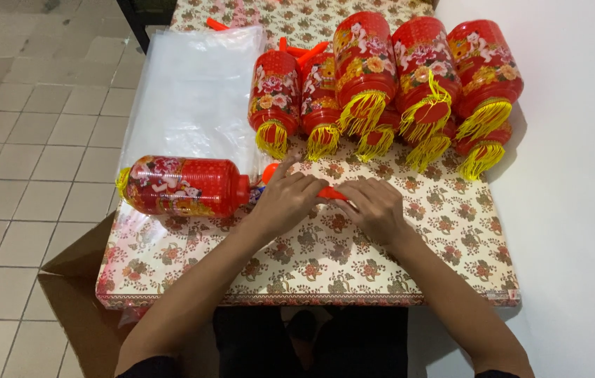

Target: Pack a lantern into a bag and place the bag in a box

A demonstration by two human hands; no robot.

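A red lantern with flower prints and a yellow fringe lies on its side on the floral table, left of centre. From its right end an orange stick runs toward both hands. My left hand is closed over the stick just right of the lantern. My right hand grips the stick's other end, fingertips meeting the left hand. Most of the stick is hidden under the fingers.
Several more red lanterns with yellow tassels lie piled at the far side of the table. A stack of clear plastic bags covers the far left. An open cardboard box sits on the tiled floor at left. A white wall stands at right.
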